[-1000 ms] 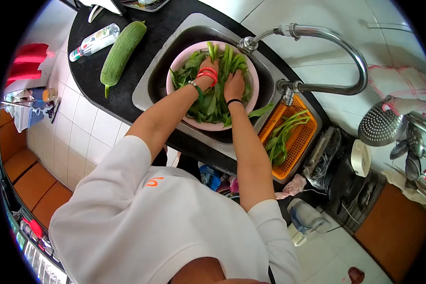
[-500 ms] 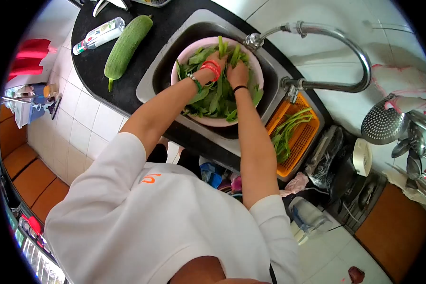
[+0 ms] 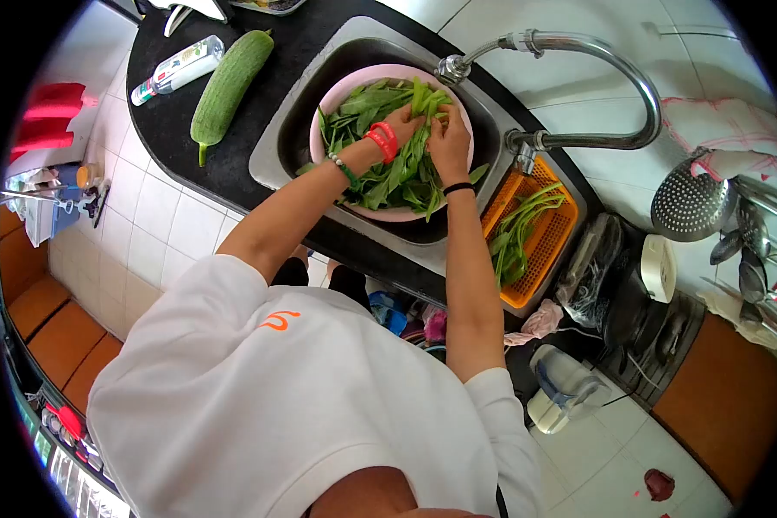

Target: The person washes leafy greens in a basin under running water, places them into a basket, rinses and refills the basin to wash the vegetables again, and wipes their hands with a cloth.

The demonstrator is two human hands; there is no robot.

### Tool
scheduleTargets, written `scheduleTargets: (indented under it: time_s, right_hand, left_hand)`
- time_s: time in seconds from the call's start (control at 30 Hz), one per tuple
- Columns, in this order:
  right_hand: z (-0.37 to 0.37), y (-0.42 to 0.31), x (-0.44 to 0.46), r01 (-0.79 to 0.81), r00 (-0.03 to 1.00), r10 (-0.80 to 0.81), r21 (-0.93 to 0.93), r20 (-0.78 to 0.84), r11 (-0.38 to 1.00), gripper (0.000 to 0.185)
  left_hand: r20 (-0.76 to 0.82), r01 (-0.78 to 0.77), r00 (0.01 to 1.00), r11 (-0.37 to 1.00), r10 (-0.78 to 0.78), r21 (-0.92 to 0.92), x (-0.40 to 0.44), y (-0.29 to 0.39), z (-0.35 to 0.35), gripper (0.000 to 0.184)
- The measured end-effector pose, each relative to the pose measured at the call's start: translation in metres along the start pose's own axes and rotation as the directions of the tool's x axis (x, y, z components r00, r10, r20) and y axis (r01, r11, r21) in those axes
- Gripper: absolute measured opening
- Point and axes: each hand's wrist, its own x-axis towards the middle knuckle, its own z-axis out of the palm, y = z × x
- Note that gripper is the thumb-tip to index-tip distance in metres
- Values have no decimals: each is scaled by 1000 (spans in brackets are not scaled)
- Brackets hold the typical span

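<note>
A pink basin (image 3: 328, 97) full of leafy greens (image 3: 380, 180) stands in the metal sink (image 3: 268, 158). Over the basin, my left hand (image 3: 401, 126), with red bands and a green bracelet at the wrist, has its fingers closed around some green stems. Close beside it, my right hand (image 3: 450, 147), wearing a black band, pinches the same bunch near the basin's far right side. Leaves hang down from between the two hands. Some fingertips are hidden by the greens.
A curved faucet (image 3: 643, 95) arches to the right of the sink. An orange basket (image 3: 540, 272) holds a few green stems. On the black counter lie a long green gourd (image 3: 231, 88) and a clear bottle (image 3: 181, 66). A skimmer (image 3: 693, 197) hangs at the right.
Both hands have risen from among the leaves with a bunch of greens. My right hand has shifted right, and its fingers now bend in towards my left hand.
</note>
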Motion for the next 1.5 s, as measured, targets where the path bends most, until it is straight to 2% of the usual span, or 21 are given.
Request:
scheduleTargets:
  time_s: [0.07,0.13,0.2,0.27,0.33,0.5,0.53,0.63,0.7,0.73,0.8,0.83,0.9,0.93,0.97,1.03,1.17,1.27,1.37,1.47,1.5]
  right_hand:
    - [-3,0,0,-63,997,58,82,51,995,29]
    - [-16,-22,-2,124,992,-124,2,-8,992,31]
    - [-14,-6,-4,164,986,-165,-81,-9,983,30]
    - [-13,17,-5,209,977,-213,-163,-8,964,30]
    - [-15,28,-6,-149,988,145,89,45,985,26]
    - [-21,14,-7,-326,944,288,325,160,888,29]
    - [-20,9,-6,-172,984,155,276,83,945,32]
    - [-29,-12,-7,-93,993,70,287,91,954,40]
    - [-31,-14,-4,155,984,-163,106,75,982,39]
    - [-35,-14,-2,154,984,-163,106,76,982,39]
    - [-43,-13,1,38,984,-22,-88,177,995,34]
    - [-39,-11,2,39,983,-24,-85,180,996,34]
    - [-30,1,4,-24,990,50,-190,134,982,28]
    - [-24,8,1,-23,990,49,-190,135,982,28]
    - [-15,17,-1,-96,980,133,-238,146,967,28]
    - [6,31,-9,-169,962,219,-276,161,946,28]
    - [37,54,-11,-272,914,356,-359,194,893,35]
    - [47,65,-7,-374,826,488,-373,282,849,37]
    - [55,85,-8,-383,808,512,-402,290,832,38]
    - [35,63,-4,-523,691,643,-385,331,760,33]
    - [30,56,-5,-589,744,609,-161,275,792,25]
  left_hand:
    - [66,72,995,996,-76,55,-4,6,-2,27]
    - [121,143,980,984,-156,110,-3,2,-3,26]
    - [177,36,983,994,-55,105,0,-6,-1,25]
    - [192,98,973,981,-130,167,0,-4,-2,24]
    - [198,158,958,960,-205,231,-2,2,-2,23]
    - [244,109,959,984,-142,143,-12,6,8,18]
    - [243,107,960,984,-140,143,-11,6,8,18]
    - [254,45,961,970,-108,239,-15,10,12,16]
    - [369,-54,921,895,-127,443,-8,17,11,20]
    - [367,-53,921,895,-127,442,-6,20,14,20]
    - [392,-170,894,644,-218,746,-4,26,17,33]
    - [389,-167,895,643,-220,748,-8,27,15,33]
    - [253,-318,948,515,194,796,-30,31,18,49]
    - [151,-105,984,378,-93,920,-46,60,23,71]
    - [145,-101,985,377,-91,921,-59,75,25,71]
    - [-30,78,894,90,-448,993,-80,87,21,95]
    - [-66,6,834,-110,-547,994,-76,27,15,103]
    - [-66,48,777,-45,-625,998,-57,-11,11,81]
    - [-56,73,733,-3,-678,997,-44,-44,3,77]
    - [84,57,690,170,-719,984,-43,-45,-5,74]
    - [92,17,742,157,-664,987,-49,-36,-4,82]
